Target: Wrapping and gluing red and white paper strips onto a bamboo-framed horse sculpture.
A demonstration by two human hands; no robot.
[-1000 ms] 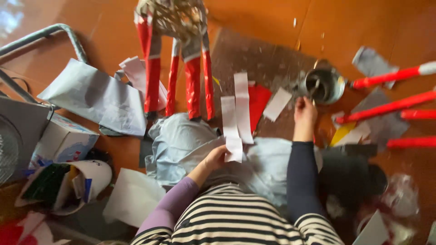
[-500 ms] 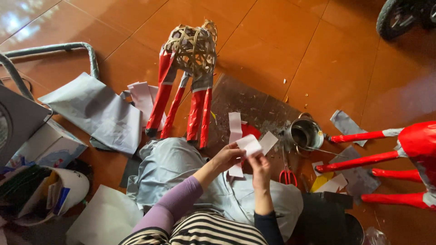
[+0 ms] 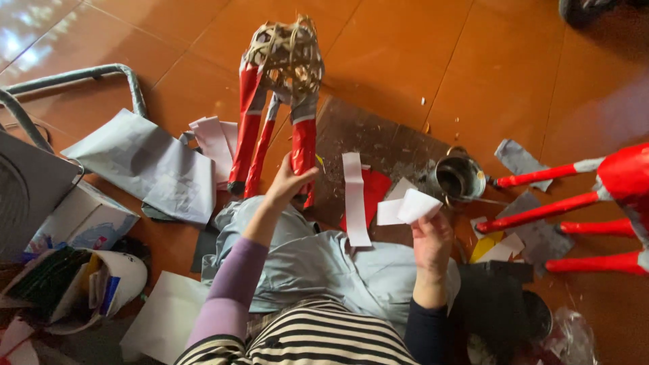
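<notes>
A small metal pot [image 3: 458, 178] stands on the orange tiled floor [image 3: 419, 47], beside a dark board [image 3: 368, 135] strewn with scraps. A red paper sheet [image 3: 374, 189] lies on that board, with a long white paper strip [image 3: 355, 199] across its left edge. To the left lies a large grey sheet [image 3: 145, 165], with a bent metal tube frame [image 3: 101, 71] above it. At far right lies a second red-wrapped frame [image 3: 595, 196], with grey paper scraps [image 3: 517, 157] near it. A white bowl [image 3: 128, 277] crammed with coloured papers sits bottom left
</notes>
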